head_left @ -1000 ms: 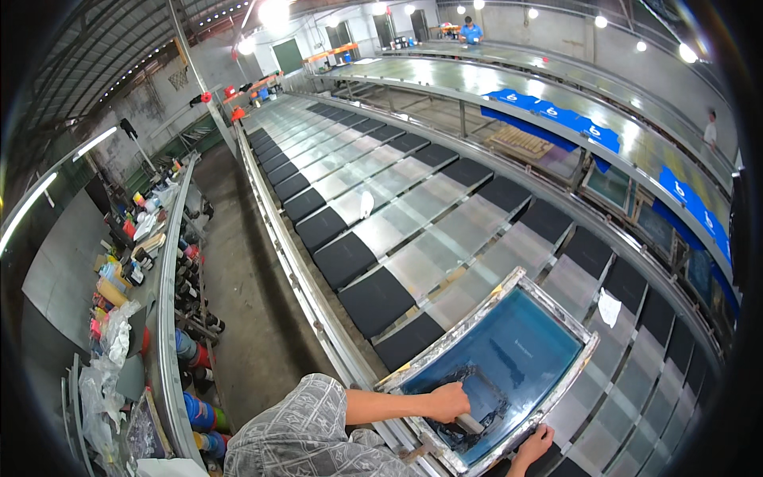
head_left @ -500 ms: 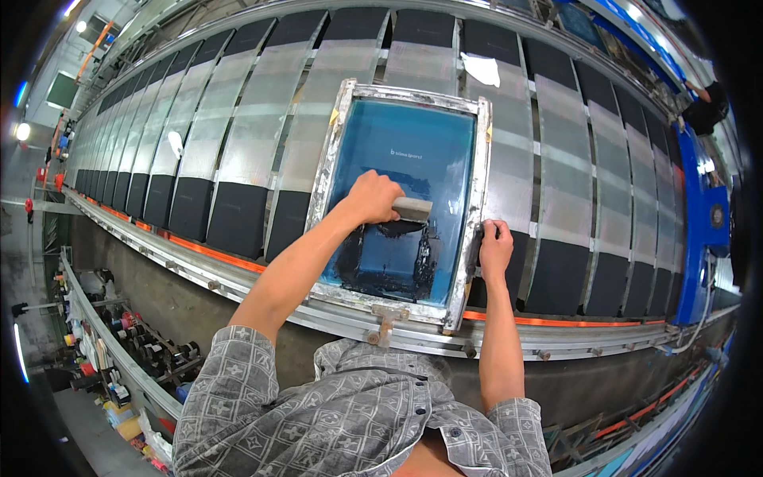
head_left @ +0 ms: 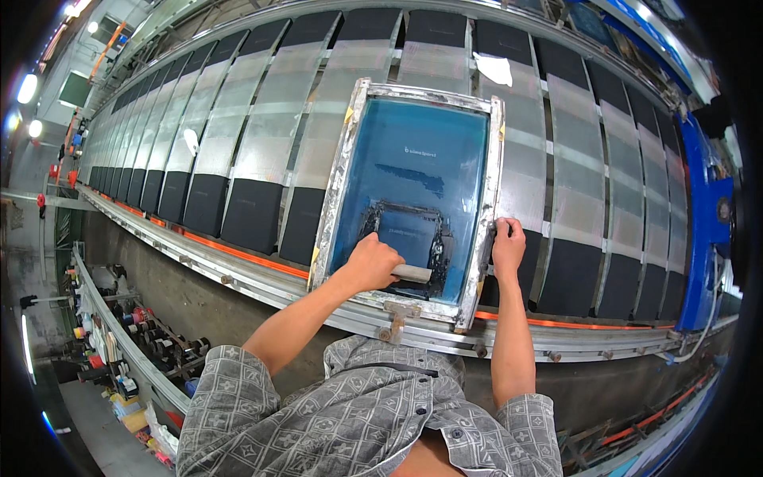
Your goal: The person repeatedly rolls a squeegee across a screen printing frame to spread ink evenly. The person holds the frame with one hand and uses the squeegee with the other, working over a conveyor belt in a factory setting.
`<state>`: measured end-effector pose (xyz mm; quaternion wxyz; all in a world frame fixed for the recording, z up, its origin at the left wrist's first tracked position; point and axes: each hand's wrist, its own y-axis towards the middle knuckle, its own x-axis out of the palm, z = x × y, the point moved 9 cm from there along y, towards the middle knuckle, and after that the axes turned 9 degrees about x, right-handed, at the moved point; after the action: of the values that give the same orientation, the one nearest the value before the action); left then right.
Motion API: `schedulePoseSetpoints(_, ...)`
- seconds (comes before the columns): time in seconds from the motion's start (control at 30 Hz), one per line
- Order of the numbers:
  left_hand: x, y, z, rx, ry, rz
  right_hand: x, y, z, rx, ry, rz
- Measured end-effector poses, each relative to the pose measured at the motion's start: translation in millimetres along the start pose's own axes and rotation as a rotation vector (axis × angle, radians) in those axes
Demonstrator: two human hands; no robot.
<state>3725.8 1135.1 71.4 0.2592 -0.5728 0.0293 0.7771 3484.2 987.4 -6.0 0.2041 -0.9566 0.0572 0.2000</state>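
A screen printing frame (head_left: 494, 163) with blue mesh (head_left: 425, 127) lies in front of me, its near edge at the rail. My left hand (head_left: 370, 264) grips a squeegee (head_left: 413, 273) with a pale handle, low on the mesh near the frame's front bar. Black ink (head_left: 436, 258) is smeared around a lighter rectangle there, and a thinner dark patch lies farther up. At the frame's right side my right hand (head_left: 509, 245) is closed, its thumb and fingers pinched at the outer edge. Its fingertips are partly hidden.
Long grey pallets (head_left: 262, 135) with black cloth pieces (head_left: 250, 215) at both ends run left and right. A white scrap (head_left: 494, 70) lies beyond the frame, another white piece (head_left: 191, 142) to the left. A metal rail (head_left: 262, 291) passes before me; blue machinery (head_left: 707, 215) stands right.
My left hand has drawn the squeegee toward me, down to the near end of the mesh. The inked rectangle's far edge has come into sight. My right hand stays at the frame's side.
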Motion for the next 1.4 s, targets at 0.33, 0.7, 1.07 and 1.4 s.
schedulePoseSetpoints(0.33, -57.8, 52.0, -56.7, -0.129, -0.025, 0.163, 4.1, 6.9, 9.5, 0.013, 0.006, -0.021)
schedulePoseSetpoints(0.7, -18.0, -105.1, -8.1, -0.071, 0.082, 0.500, 50.4, -34.2, -44.6, -0.001, 0.226, -0.116)
schedulePoseSetpoints(1.07, -16.2, -165.3, -127.3, -0.145, 0.040, 0.293, 171.1, -84.1, -35.2, -0.039, 0.119, -0.056)
schedulePoseSetpoints(1.4, -71.6, -79.3, -213.5, -0.087, 0.045, 0.159, 173.8, -88.8, -47.7, -0.036, -0.040, 0.003)
